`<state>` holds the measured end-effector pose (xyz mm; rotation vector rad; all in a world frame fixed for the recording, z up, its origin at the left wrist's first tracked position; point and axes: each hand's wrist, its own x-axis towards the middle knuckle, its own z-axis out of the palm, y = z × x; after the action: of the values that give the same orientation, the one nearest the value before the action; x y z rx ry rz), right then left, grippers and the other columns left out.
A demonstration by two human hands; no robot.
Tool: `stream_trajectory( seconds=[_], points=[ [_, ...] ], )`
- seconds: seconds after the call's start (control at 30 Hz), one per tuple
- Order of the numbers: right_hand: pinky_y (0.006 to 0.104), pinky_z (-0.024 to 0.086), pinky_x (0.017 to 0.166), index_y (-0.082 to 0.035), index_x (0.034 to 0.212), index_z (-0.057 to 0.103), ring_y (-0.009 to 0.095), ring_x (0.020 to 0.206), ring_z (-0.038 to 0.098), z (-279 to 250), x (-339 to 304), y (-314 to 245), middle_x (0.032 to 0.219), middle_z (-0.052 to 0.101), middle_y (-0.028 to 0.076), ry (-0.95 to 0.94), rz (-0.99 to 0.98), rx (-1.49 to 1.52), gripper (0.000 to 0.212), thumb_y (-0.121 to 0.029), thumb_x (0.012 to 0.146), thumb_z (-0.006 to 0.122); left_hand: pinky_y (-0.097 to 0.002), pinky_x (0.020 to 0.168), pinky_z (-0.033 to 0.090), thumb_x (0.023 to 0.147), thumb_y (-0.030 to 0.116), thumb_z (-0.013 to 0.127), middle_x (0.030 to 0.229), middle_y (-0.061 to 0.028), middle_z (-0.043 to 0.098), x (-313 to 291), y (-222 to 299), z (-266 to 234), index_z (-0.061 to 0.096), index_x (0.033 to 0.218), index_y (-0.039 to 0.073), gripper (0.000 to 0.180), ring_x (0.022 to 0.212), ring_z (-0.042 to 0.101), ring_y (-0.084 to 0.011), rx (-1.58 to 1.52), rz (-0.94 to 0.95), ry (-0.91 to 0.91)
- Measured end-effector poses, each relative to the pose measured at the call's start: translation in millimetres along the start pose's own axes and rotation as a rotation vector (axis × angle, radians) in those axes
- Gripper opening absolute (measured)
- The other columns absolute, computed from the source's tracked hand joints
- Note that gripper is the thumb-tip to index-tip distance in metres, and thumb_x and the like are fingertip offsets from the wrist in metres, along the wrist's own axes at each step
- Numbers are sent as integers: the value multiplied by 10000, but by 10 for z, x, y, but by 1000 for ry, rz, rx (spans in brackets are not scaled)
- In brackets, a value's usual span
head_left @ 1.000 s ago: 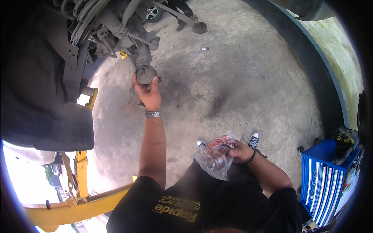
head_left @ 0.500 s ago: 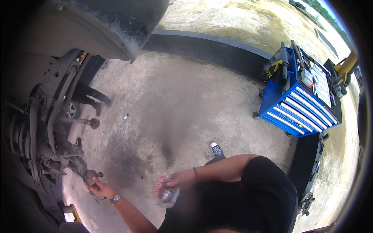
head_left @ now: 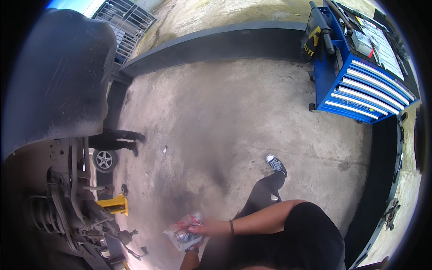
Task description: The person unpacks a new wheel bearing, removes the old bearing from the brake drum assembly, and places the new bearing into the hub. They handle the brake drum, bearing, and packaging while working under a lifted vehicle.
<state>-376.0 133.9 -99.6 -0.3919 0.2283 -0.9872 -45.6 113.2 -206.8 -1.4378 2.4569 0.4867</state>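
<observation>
Shirt (head_left: 274, 243) cloth, black, fills the bottom of the frame right of centre, with the bare right forearm (head_left: 261, 222) reaching leftward from its sleeve and a dark bracelet (head_left: 231, 227) round the wrist. The right hand (head_left: 208, 228) is closed on a clear plastic bag (head_left: 176, 239) with red print, at the bottom of the frame just left of centre; thumb and fingers pinch its right side, and a silvery metal part (head_left: 183, 235) shows through the film. Below it, the left hand (head_left: 198, 242) is mostly hidden behind the bag, so whether its fingers are spread or gripping cannot be told; a metal-banded watch (head_left: 192, 249) circles its wrist. A trousered leg (head_left: 259, 195) runs up to a dark sneaker (head_left: 276, 165) with a white toe, on concrete floor (head_left: 216, 112). At lower left stand grimy suspension parts (head_left: 81, 216), including a coil spring (head_left: 41, 217), with a yellow lift arm (head_left: 114, 205) just beyond. A large dark body panel (head_left: 58, 81) covers the upper left. Farther off, another person's legs (head_left: 114, 138) show above a spoked wheel (head_left: 105, 160). A blue tool chest (head_left: 335, 85) stands at upper right, tools on its top; a dark low wall (head_left: 216, 44) crosses behind, and a metal grille (head_left: 127, 20) lies beyond it at upper left.
</observation>
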Motion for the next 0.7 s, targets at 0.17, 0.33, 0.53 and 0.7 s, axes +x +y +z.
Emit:
stream_trajectory(
  seconds=[0.17,0.33,0.53,0.7],
  points=[
    [312,508,1009,-32,1404,613,125,1132,631,-627,-297,138,1222,704,37,-83,4,-213,522,-401,1041,685,-419,1183,404,1054,480,559,1495,-133,488,-79,154,286,367,1565,86,674,1330,536,-240,-491,-307,-279],
    [322,473,1067,-13,1402,604,134,1200,605,-1005,-397,241,1282,686,52,-105,-4,-214,500,-358,1049,680,-409,1138,442,1052,425,574,1439,-130,540,32,462,323,432,1516,78,596,1280,571,-235,-690,-359,-361],
    [329,479,1079,-14,1451,549,140,1224,602,-899,-273,155,1325,665,59,-139,50,-170,513,-296,1045,688,-397,1085,488,1050,357,592,1371,-125,602,101,633,187,509,1456,68,505,1219,614,-229,-854,-321,-342],
    [342,487,1076,-15,1451,548,145,1234,606,-389,-41,-64,1327,666,63,-144,-31,-202,503,-258,1038,698,-387,1040,527,1049,302,607,1315,-122,653,-26,672,-203,573,1406,60,432,1169,649,-225,-1196,-144,-117]
  ],
)
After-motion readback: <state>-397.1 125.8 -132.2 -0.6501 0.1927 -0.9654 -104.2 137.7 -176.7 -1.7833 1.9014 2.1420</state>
